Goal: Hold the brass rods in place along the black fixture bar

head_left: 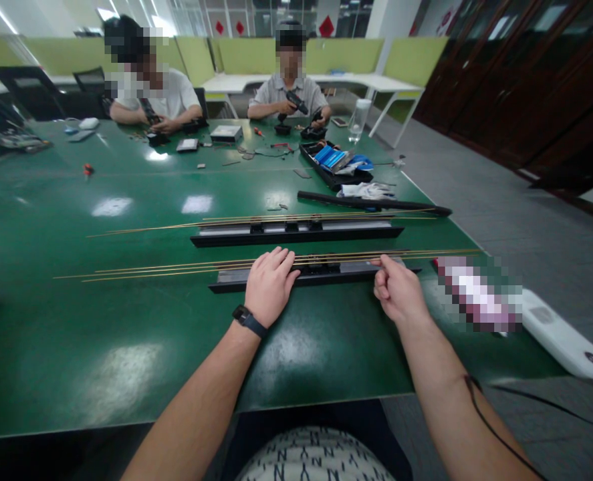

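Note:
Crosswise before me lies the nearer long black trough, with several thin brass-coloured rods running along its top and sticking out past both ends. My left hand rests over the rods and trough left of centre, its fingers stretched out together and lying flat. At the trough's right part is my right hand. Its index finger points left against the rods while the other fingers are curled in, and whether they hold anything is hidden. Farther off, a second black trough bears more thin rods.
Behind the troughs lie a black tube, white gloves and a black tray with blue packets. A white device lies at the right edge of the green table. Two people sit opposite, one holding a drill.

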The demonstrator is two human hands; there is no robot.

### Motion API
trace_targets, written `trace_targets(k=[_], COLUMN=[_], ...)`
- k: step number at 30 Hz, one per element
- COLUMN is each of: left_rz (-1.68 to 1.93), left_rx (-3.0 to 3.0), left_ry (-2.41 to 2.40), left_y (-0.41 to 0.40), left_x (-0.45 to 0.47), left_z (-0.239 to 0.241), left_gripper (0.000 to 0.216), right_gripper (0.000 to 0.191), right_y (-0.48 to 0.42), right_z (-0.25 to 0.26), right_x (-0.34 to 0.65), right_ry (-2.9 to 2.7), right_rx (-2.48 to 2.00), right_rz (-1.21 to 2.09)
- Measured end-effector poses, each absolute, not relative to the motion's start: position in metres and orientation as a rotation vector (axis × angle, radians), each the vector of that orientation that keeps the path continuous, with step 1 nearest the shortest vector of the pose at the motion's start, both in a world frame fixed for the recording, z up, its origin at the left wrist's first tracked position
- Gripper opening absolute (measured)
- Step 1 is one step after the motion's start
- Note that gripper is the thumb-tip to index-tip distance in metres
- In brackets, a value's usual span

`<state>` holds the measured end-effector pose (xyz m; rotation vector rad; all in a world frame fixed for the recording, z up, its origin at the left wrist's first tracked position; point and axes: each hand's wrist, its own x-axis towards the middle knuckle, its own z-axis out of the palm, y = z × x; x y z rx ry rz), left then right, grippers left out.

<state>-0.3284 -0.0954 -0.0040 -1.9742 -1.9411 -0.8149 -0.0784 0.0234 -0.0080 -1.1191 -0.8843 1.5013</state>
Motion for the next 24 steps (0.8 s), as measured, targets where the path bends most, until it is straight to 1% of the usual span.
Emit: trace_targets(k=[16, 24], left_rz=[-0.816, -0.811], left_rx=[-1.984, -1.979], left_ry=[-1.966, -1.972], left_y=[-0.0958, -0.0967], left_x=[-0.3281, -0.3276], left_z=[-0.0034, -0.0018], left_gripper=[0.035, 0.035], right_gripper=[0.026, 0.022], right_y=[0.024, 0.0249], right_z=[-0.0091, -0.0088], right_x=[-0.0779, -0.0764], right_ry=[-0.904, -0.897], right_rx=[-1.124, -1.128], right_rz=[1.501, 1.482])
